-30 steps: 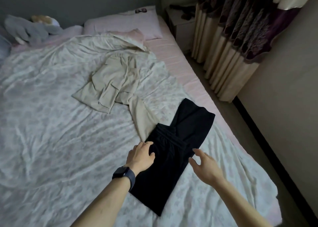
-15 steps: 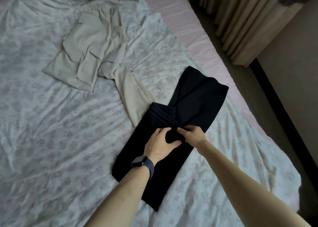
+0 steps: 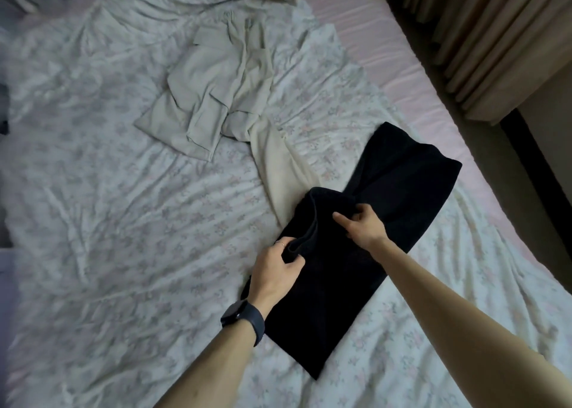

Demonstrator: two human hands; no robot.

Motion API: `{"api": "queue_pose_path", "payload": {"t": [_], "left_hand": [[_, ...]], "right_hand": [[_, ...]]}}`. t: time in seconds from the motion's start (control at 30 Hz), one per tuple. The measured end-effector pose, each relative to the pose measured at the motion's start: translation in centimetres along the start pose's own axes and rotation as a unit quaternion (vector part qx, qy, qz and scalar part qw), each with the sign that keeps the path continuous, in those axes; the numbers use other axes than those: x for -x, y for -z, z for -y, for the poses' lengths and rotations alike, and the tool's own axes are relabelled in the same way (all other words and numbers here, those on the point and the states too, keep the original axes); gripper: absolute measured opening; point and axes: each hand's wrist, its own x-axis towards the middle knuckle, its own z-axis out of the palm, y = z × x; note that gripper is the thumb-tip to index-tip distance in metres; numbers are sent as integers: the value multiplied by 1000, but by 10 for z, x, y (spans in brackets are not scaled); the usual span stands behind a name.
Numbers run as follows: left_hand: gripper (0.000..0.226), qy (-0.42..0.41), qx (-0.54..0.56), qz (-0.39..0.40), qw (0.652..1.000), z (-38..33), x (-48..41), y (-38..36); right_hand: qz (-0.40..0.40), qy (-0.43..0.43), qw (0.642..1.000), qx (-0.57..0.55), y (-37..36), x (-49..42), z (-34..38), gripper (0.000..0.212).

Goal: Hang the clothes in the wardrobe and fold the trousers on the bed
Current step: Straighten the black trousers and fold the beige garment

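On the bed (image 3: 108, 222), up and to the left of the black trousers (image 3: 337, 299), a beige garment (image 3: 216, 98) lies crumpled and unsorted, one long limb of it running down until it touches the trousers' waistband end. I cannot tell whether it is a second pair of trousers or a piece meant for the wardrobe; either way, it looks untouched.

At the trousers' left edge the left hand (image 3: 275, 271), a dark watch (image 3: 244, 314) on its wrist, has its fingers curled and pinches a bunched ridge of the waistband. The trousers lie as a long dark strip slanting across the flowered sheet, with their far end lying wide and flat, up and to the right. On the trousers' middle, just right of the bunched waistband, the right hand (image 3: 362, 225) grips a fold of black cloth between thumb and curled fingers.

Right of the trousers, beyond the bed's edge, hangs a curtain (image 3: 495, 51). No wardrobe or hanger shows.

My guess is that the folding of this pair is about midway, and everything else remains to do.
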Motion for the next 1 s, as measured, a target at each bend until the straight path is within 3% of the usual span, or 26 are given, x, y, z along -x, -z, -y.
{"api": "queue_pose_path", "payload": {"t": [0.07, 0.13, 0.23, 0.3, 0.43, 0.63, 0.83, 1.0], "left_hand": [[26, 9, 1, -16, 1000, 18, 11, 19], [27, 17, -1, -33, 999, 33, 20, 37], [45, 45, 0, -86, 995, 49, 38, 61], [50, 59, 18, -130, 990, 55, 54, 74], [36, 47, 61, -185, 980, 53, 95, 91], [13, -8, 119, -215, 969, 46, 180, 113], [22, -86, 117, -204, 968, 65, 251, 169], [19, -163, 89, -203, 961, 119, 315, 218]], "right_hand": [[-8, 17, 1000, 18, -19, -1, 6, 67], [-23, 48, 998, 14, -31, 6, 10, 45], [-29, 100, 995, 0, -33, 39, 14, 18], [-31, 130, 991, -2, -25, 68, 17, 14], [-39, 187, 982, 16, 6, 139, 23, 8], [-87, 261, 961, 40, 40, 262, 25, 7], [-146, 310, 937, 63, 12, 377, 21, 11], [-202, 342, 917, 43, -60, 474, -6, 15]]}}
